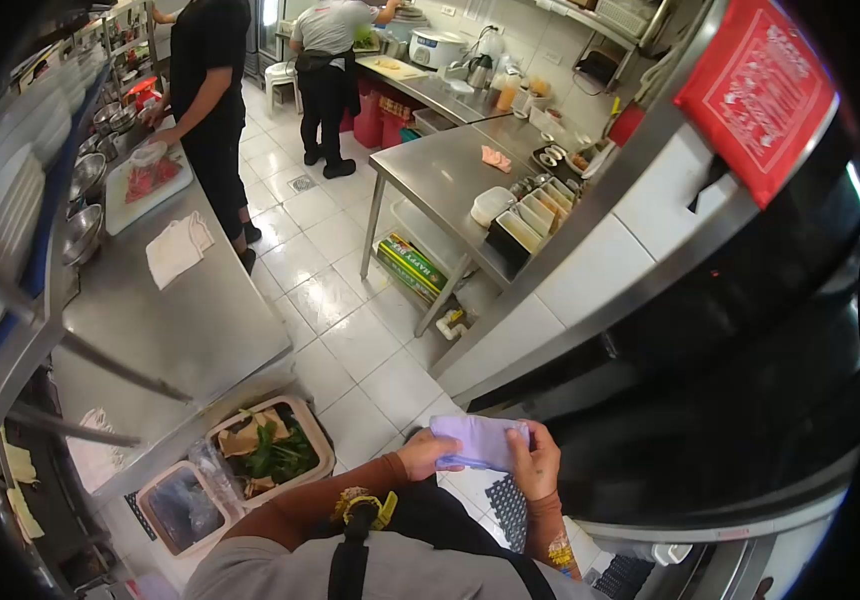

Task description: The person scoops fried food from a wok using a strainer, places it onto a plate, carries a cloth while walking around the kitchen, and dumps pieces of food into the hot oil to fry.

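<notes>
A folded lilac cloth (485, 442) is stretched between my two hands, in front of my body. My left hand (424, 456) is closed on its left end. On the right end, my right hand (536, 462) grips it with the thumb on top. The fingers under the cloth are partly hidden. Below and to the left, on the floor, stands a bin (322, 432) with green leaves and brown scraps in it, beside a smaller tub (163, 540) with clear plastic inside.
A steel counter (200, 330) on the left bears a white cloth (178, 248) and a cutting board (172, 200), where a person in black works. Another person (335, 50) stands farther back. To the right are a steel table (430, 165) and a large dark glossy surface (690, 400). Tiled floor (360, 350) runs between.
</notes>
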Tool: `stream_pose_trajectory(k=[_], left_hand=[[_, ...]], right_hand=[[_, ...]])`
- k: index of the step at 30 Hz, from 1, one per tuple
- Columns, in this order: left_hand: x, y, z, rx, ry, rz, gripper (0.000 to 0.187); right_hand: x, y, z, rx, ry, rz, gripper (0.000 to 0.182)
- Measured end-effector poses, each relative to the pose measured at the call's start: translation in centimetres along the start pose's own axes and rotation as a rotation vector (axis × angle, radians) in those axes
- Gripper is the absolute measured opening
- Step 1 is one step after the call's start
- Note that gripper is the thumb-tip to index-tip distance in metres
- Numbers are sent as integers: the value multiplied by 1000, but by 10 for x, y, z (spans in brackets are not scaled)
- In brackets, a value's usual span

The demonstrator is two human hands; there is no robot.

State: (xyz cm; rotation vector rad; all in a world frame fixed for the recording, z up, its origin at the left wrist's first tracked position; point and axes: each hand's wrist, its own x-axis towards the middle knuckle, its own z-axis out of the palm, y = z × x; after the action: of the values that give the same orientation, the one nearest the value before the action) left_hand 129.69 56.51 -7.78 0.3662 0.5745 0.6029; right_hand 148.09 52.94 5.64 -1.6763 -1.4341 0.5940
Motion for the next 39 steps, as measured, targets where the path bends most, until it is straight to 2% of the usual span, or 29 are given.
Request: stream_pose_trajectory(k=[2, 4, 5, 6, 11, 12, 13, 14, 15, 17, 18, 21, 22, 23, 25, 29, 31, 32, 33, 35, 36, 39], left_hand=[[36, 23, -18, 9, 68, -41, 35], [48, 72, -14, -1, 144, -48, 33], [53, 94, -21, -9, 162, 8, 32], [57, 113, -28, -18, 176, 65, 32], [73, 208, -70, 32, 321, 425, 36], [75, 219, -74, 166, 543, 525, 50], [75, 239, -84, 440, 675, 629, 56], [72, 256, -86, 706, 794, 717, 61], [69, 265, -85, 960, 902, 793, 67], [61, 303, -82, 1160, 823, 849, 76], [64, 325, -74, 1367, 886, 985, 63], [75, 377, -85, 1030, 420, 858, 44], [79, 385, -95, 842, 374, 691, 29], [84, 401, -106, 940, 379, 706, 28], [105, 423, -135, 671, 229, 678, 27], [147, 492, -181, 783, 275, 626, 29], [162, 526, -193, 739, 372, 535, 31], [169, 545, -196, 524, 347, 527, 33], [172, 569, -202, 553, 416, 522, 32], [167, 608, -218, 619, 551, 471, 31], [164, 627, -221, 630, 596, 566, 31], [145, 683, -224, 459, 710, 541, 31]], right_hand=[[48, 17, 22, 169, -91, 18, 24], [104, 28, 45, 93, -197, -65, 26], [132, 30, 57, 51, -265, -82, 26], [158, 9, 64, 134, -330, -50, 27], [291, -33, 126, 95, -597, -392, 27], [310, -40, 142, 77, -620, -469, 27], [328, -46, 159, 52, -642, -539, 27], [345, -51, 179, 36, -641, -736, 25], [358, -56, 196, 2, -692, -784, 23], [371, -76, 225, -85, -844, -893, 20], [377, -85, 234, -95, -913, -890, 19], [410, -114, 265, -89, -998, -893, 18], [425, -121, 271, -92, -994, -881, 18], [440, -126, 278, -97, -991, -868, 18], [469, -124, 297, -70, -994, -829, 21], [543, -112, 344, 47, -895, -737, 24], [586, -111, 362, 79, -878, -601, 25], [612, -112, 374, 57, -803, -619, 25], [640, -112, 389, 26, -727, -629, 25], [685, -107, 426, -27, -574, -605, 24], [706, -111, 444, -9, -526, -564, 23], [781, -95, 507, -137, -458, -536, 22]])
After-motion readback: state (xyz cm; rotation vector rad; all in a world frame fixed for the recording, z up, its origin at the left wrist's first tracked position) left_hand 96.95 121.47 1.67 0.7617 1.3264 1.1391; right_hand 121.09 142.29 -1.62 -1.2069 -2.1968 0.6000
